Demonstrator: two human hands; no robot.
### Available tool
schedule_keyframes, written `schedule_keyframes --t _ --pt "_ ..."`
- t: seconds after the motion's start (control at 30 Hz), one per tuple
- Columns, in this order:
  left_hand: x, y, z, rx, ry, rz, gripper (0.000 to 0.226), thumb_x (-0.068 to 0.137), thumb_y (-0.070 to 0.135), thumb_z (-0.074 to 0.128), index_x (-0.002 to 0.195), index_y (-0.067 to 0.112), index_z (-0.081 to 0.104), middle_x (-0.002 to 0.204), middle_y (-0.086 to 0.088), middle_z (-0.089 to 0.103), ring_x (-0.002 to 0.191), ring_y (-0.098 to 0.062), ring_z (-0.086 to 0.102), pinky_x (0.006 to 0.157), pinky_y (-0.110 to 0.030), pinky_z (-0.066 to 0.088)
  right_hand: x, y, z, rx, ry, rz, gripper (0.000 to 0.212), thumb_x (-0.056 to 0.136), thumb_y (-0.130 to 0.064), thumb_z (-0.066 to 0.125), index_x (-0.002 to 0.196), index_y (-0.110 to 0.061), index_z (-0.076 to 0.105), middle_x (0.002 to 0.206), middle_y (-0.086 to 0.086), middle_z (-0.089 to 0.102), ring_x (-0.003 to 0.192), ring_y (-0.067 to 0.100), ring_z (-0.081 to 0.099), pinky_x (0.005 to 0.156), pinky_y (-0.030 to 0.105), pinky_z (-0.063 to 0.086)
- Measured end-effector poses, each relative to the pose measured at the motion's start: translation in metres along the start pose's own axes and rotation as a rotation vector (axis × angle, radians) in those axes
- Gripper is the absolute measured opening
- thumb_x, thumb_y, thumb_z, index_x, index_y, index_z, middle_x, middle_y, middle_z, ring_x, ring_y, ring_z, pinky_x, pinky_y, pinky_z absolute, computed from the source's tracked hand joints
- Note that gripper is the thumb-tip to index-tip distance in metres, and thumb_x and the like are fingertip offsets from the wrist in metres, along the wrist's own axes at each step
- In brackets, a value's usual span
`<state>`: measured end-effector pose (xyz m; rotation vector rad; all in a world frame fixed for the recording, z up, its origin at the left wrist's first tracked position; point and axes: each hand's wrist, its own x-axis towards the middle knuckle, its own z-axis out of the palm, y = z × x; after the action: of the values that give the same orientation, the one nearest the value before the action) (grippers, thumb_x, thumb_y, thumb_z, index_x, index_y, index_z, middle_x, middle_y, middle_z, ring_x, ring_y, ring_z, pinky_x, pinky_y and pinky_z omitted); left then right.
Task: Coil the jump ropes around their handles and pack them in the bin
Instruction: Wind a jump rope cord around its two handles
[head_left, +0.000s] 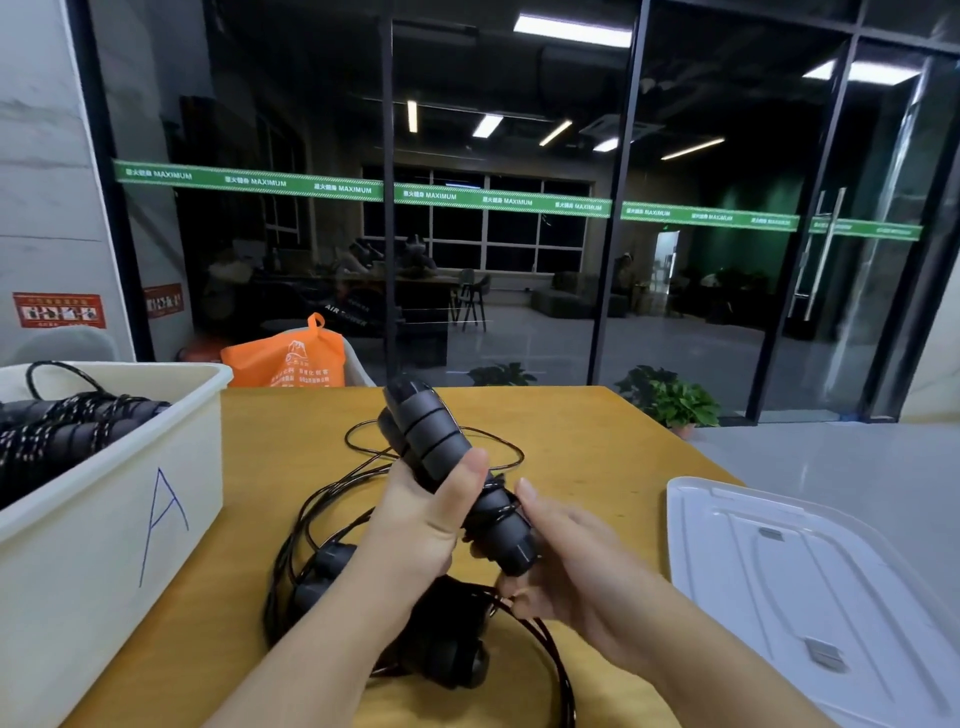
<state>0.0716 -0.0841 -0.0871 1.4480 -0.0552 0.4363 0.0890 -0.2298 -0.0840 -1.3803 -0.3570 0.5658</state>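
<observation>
Glass partitions banded with green tape back a yellow tabletop where a person coils a jump rope. Held above its middle, a pair of black handles is gripped side by side in the left hand, thumb pressed along the top. A few turns of thin black cord already circle the near end. The right hand pinches the cord's slack just below the handles, its fingers curled narrow. More black ropes lie in a loose tangle beneath the wrists. At left, a white bin marked "A" holds wound ropes; its lid rests at right. Winding looks barely begun; the next move seemingly calls for carrying the slack round the handles under tension.
</observation>
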Motion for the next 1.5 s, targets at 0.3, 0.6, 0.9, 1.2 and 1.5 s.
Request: schedule_keyframes --t 0.3,0.6,0.9,1.2,1.5 --pt "-0.013 0.004 0.020 0.448 0.208 0.093 0.055 0.067 0.048 0.076 0.101 0.020 0.043 0.083 0.011 0.058 0.073 0.003 0.057 0.052 -0.013 0.039 -0.005 0.012 0.004 -0.608 0.103 -0.248 0.042 0.072 -0.023 0.067 0.112 -0.026 0.053 0.098 -0.004 0.068 0.084 0.009 0.064 0.073 0.021 0.051" --pt "-0.027 0.028 0.020 0.537 0.124 0.254 0.046 0.068 0.051 0.070 0.086 0.023 0.039 0.064 0.005 0.061 0.053 0.005 0.059 0.042 -0.010 0.041 -0.009 0.001 0.004 -0.273 -0.002 -0.258 0.029 0.053 -0.019 0.061 0.078 -0.003 0.061 0.062 0.013 0.056 0.054 0.023 0.051 0.044 0.025 0.031" --pt "-0.018 0.029 -0.002 0.587 -0.051 0.611 0.036 0.077 0.069 0.052 0.089 0.035 0.049 0.075 0.005 0.058 0.057 -0.006 0.055 0.049 -0.010 0.037 -0.016 -0.011 -0.007 0.223 -0.305 -0.168 0.035 0.048 -0.016 0.059 0.081 -0.009 0.070 0.067 0.014 0.056 0.047 0.020 0.048 0.037 0.016 0.030" --pt "-0.013 0.016 0.002 0.662 -0.084 0.543 0.032 0.096 0.047 0.037 0.074 0.030 0.052 0.068 0.006 0.054 0.060 -0.008 0.054 0.052 -0.015 0.043 -0.009 -0.007 -0.008 0.218 -0.080 -0.168 0.054 0.051 -0.011 0.055 0.103 0.001 0.058 0.069 0.015 0.055 0.049 0.020 0.047 0.033 0.018 0.031" --pt "-0.015 0.016 0.015 0.468 -0.183 0.202 0.038 0.079 0.060 0.039 0.079 0.023 0.045 0.047 0.015 0.046 0.044 -0.001 0.037 0.050 -0.020 0.030 -0.010 -0.011 -0.012 0.331 -0.095 -0.071 0.041 0.056 -0.007 0.050 0.093 -0.002 0.067 0.067 0.016 0.053 0.045 0.020 0.046 0.030 0.016 0.027"
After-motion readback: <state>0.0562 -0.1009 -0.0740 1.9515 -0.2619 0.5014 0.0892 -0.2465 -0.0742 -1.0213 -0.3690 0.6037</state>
